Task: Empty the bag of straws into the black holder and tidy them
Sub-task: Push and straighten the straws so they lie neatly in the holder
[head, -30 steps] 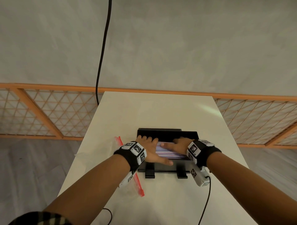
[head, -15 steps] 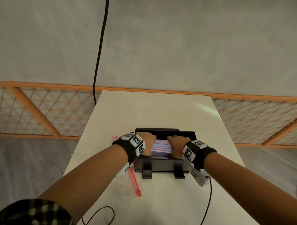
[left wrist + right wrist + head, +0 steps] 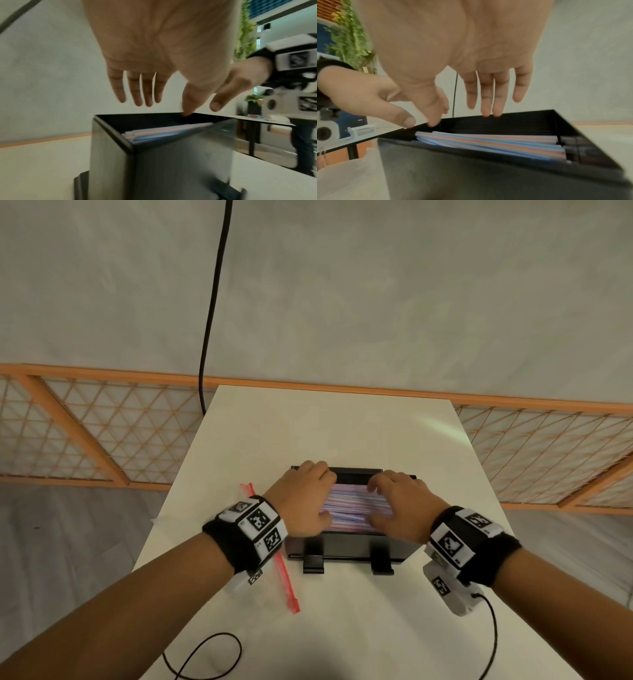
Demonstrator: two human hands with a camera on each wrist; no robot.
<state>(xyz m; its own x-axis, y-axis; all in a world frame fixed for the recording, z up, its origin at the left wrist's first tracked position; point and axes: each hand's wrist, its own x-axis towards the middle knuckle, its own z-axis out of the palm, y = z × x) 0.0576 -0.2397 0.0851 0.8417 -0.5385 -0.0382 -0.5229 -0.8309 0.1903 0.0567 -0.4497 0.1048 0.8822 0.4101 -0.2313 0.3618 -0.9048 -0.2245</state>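
My left hand (image 3: 303, 501) and right hand (image 3: 399, 508) are both above the black holder (image 3: 352, 546), fingers extended and relaxed, gripping nothing. Left hand sits over the holder's left end, right hand over its right end. In the right wrist view, my right fingertips (image 3: 489, 111) are just at the far rim; contact unclear. Striped pink, blue and white straws (image 3: 352, 508) lie lengthwise inside the holder, roughly parallel. Clear bag with red zip strip (image 3: 286, 573) lies flat on the white table (image 3: 342, 433), left of the holder, partly under my left wrist.
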